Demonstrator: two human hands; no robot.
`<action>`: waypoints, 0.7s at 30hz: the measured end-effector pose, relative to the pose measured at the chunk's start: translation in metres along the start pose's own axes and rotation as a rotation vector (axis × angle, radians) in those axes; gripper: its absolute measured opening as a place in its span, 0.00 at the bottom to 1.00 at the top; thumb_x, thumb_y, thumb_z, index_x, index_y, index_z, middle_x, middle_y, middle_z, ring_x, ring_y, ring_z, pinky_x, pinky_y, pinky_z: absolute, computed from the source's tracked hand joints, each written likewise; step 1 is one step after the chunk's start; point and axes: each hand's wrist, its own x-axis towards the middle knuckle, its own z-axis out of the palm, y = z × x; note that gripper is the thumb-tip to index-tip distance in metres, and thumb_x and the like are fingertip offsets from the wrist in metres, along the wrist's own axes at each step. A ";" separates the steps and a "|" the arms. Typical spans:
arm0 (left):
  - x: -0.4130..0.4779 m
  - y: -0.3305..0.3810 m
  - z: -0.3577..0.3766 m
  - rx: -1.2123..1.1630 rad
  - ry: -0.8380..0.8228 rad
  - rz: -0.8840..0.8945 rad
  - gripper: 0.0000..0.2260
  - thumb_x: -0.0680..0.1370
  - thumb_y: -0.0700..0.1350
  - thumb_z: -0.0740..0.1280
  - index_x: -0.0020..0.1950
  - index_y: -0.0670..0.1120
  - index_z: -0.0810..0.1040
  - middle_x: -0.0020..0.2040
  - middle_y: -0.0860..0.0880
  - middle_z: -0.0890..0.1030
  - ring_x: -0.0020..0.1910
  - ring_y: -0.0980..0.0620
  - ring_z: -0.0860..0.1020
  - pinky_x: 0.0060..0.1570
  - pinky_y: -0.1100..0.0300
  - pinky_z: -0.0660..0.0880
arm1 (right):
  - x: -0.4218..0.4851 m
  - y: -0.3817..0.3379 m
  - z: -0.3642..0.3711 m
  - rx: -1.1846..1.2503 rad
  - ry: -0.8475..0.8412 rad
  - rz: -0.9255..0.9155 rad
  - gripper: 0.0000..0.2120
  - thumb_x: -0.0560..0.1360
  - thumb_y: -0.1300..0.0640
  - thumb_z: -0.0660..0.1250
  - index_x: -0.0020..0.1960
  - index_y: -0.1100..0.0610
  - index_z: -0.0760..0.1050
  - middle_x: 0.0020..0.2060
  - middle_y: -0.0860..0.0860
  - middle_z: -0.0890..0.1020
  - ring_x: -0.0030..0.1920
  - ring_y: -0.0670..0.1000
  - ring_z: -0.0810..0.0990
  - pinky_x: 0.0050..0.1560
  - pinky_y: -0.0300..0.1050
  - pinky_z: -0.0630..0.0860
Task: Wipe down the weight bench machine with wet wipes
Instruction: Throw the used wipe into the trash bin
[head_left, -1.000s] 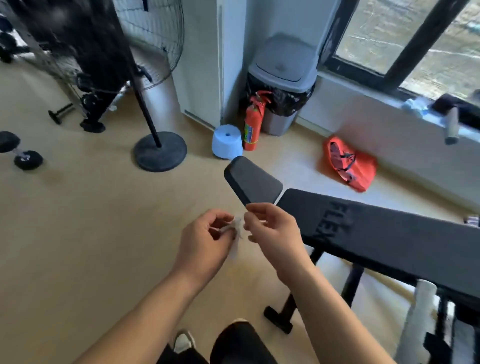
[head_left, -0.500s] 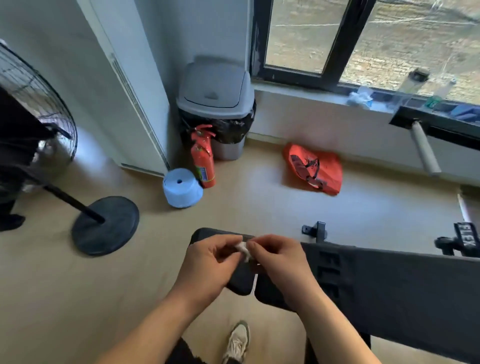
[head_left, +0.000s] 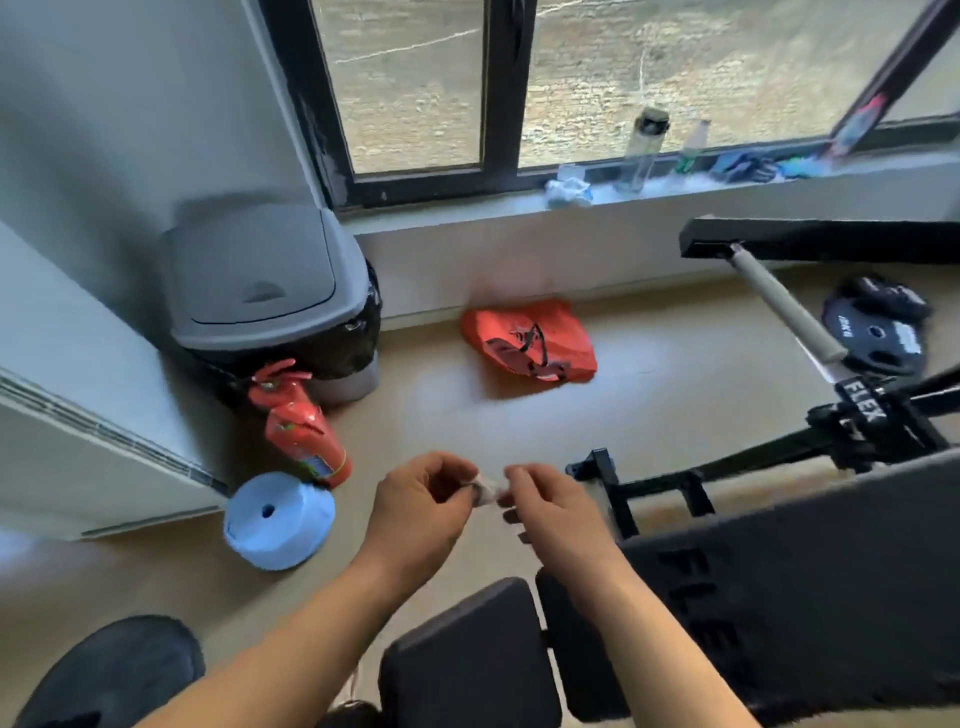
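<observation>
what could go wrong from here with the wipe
1. The wipe is a small bunched wad pinched only by the fingertips of the left hand and right hand; it could slip to the floor or tear when pulled apart.
2. Used bunched like this, it would likely cover little of the wide bench pad per pass.

Two hands (head_left: 415, 501) (head_left: 553, 514) are pinching one wipe (head_left: 485, 491). Two bottles (head_left: 641, 150) (head_left: 693, 148), one bin (head_left: 249, 270) and one extinguisher (head_left: 298, 421) are standing nearby.

A scrunched white wet wipe (head_left: 485, 489) sits toward six o'clock, the black padded weight bench (head_left: 779, 571) spreading from six to four o'clock.
</observation>
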 end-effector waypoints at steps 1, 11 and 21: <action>0.018 -0.005 -0.011 0.023 -0.037 0.000 0.07 0.74 0.39 0.77 0.45 0.50 0.85 0.41 0.55 0.86 0.43 0.57 0.85 0.49 0.62 0.81 | 0.012 -0.004 0.015 0.026 0.073 0.031 0.10 0.83 0.49 0.61 0.50 0.49 0.80 0.46 0.51 0.85 0.49 0.53 0.84 0.56 0.58 0.81; 0.129 -0.018 -0.094 0.135 -0.137 -0.079 0.05 0.74 0.44 0.78 0.45 0.52 0.84 0.38 0.55 0.85 0.38 0.57 0.82 0.43 0.59 0.80 | 0.086 -0.067 0.094 0.091 0.162 0.148 0.09 0.83 0.48 0.61 0.51 0.50 0.79 0.45 0.51 0.86 0.49 0.54 0.84 0.55 0.58 0.80; 0.269 -0.030 -0.155 0.218 -0.009 -0.128 0.07 0.75 0.40 0.75 0.42 0.51 0.82 0.39 0.53 0.85 0.39 0.55 0.81 0.43 0.62 0.76 | 0.225 -0.107 0.140 -0.029 0.071 0.151 0.12 0.81 0.51 0.61 0.49 0.55 0.81 0.41 0.55 0.86 0.47 0.59 0.84 0.52 0.56 0.80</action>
